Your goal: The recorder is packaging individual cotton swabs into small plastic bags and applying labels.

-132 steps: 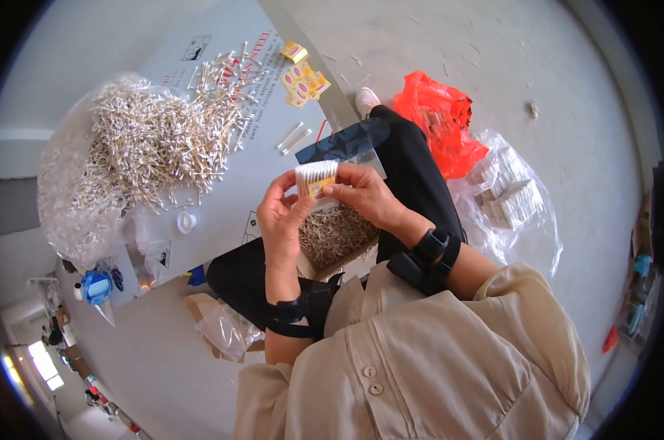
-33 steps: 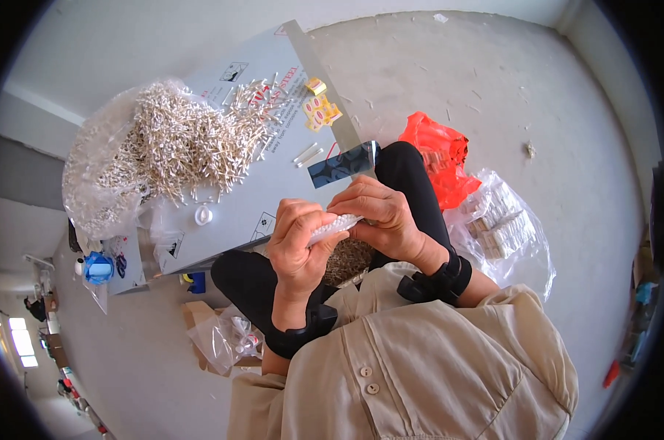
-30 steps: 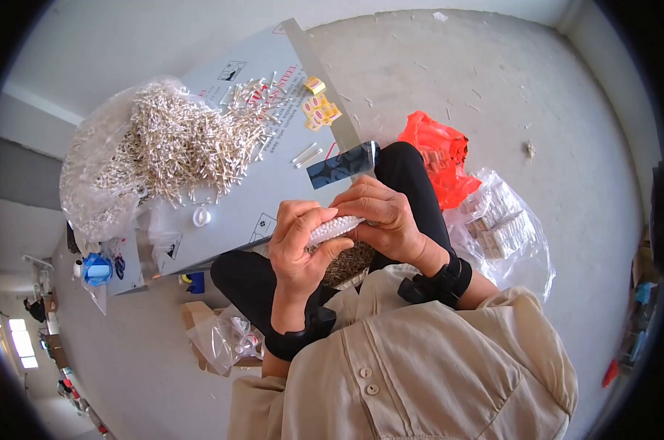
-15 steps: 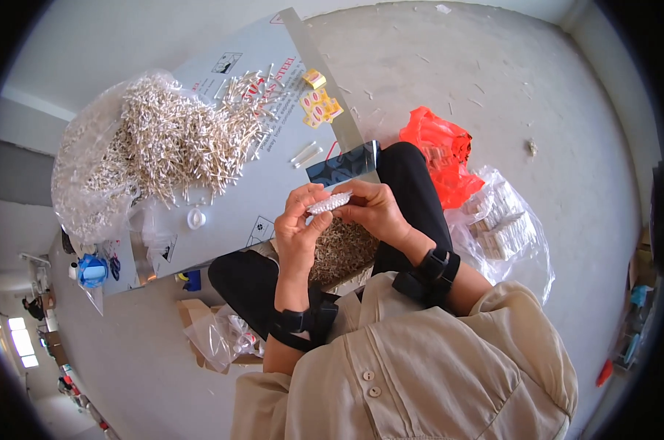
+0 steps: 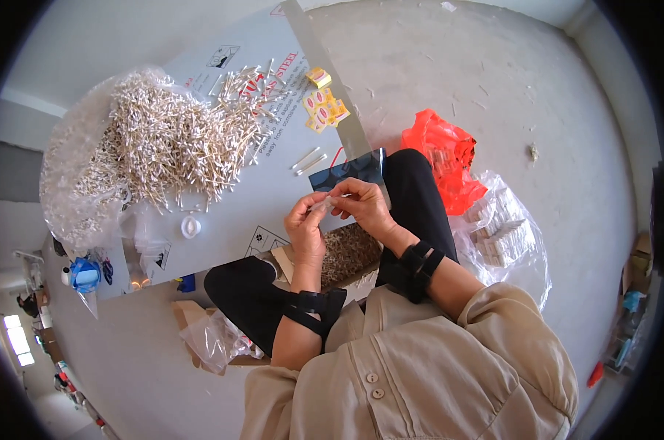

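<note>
My left hand [image 5: 306, 224] and my right hand [image 5: 365, 205] meet over my lap, fingertips pinched on a small bundle of cotton swabs [image 5: 327, 204]. Only a whitish bit of it shows between the fingers; the rest is hidden. Just beyond lies a dark, glossy sheet [image 5: 347, 168] at the table's edge. Below the hands, between my knees, sits an open cardboard box [image 5: 282, 258] filled with swabs. A large heap of loose cotton swabs [image 5: 178, 139] spills from a clear plastic bag [image 5: 72, 183] on the table.
Yellow labels [image 5: 325, 110] lie near the table's [image 5: 237, 213] right edge. A small white round container [image 5: 190, 226] stands before the heap. Right of my knee are a red plastic bag [image 5: 438, 158] and a clear bag [image 5: 508, 242] of white packs. A cardboard carton [image 5: 189, 315] sits lower left.
The bundle, whose white tips faced up in a row, has been turned and now mostly hides behind my fingers. Both hands have drawn closer together.
</note>
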Motion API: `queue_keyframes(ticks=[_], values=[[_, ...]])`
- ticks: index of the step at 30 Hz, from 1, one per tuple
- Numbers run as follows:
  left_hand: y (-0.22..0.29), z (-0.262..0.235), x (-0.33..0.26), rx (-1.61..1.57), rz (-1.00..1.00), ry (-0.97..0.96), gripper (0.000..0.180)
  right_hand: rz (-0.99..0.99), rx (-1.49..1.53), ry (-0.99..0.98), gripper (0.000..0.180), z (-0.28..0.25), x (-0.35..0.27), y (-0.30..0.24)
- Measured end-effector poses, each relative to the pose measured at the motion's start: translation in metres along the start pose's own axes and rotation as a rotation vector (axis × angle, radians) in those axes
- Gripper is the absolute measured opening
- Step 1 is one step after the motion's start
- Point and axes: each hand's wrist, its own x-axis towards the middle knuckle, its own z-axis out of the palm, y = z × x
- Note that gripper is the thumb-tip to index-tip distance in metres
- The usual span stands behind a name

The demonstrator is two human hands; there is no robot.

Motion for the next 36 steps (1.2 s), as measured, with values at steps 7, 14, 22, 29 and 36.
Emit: queue_keyframes(ticks=[7, 14, 22, 29, 36], values=[[-0.005, -0.002, 0.003, -0.087, -0.063, 0.057, 0.018, -0.102, -0.334, 0.054, 0.006, 0.010, 0.002, -0.008], [0.013, -0.003, 0.000, 0.663, 0.394, -0.080, 0.018, -0.345, -0.631, 0.039, 0.008, -0.007, -0.005, -0.015], [0.039, 0.004, 0.010, 1.109, 0.701, -0.329, 0.017, -0.606, -0.889, -0.064, 0.016, 0.002, -0.001, -0.014], [0.034, -0.013, 0.011, 1.060, 0.536, -0.319, 0.017, -0.554, -0.853, -0.145, 0.016, -0.012, -0.001, -0.019], [0.050, -0.050, 0.009, 1.050, 0.491, -0.113, 0.012, -0.722, -0.963, 0.282, 0.012, -0.076, -0.005, -0.061]])
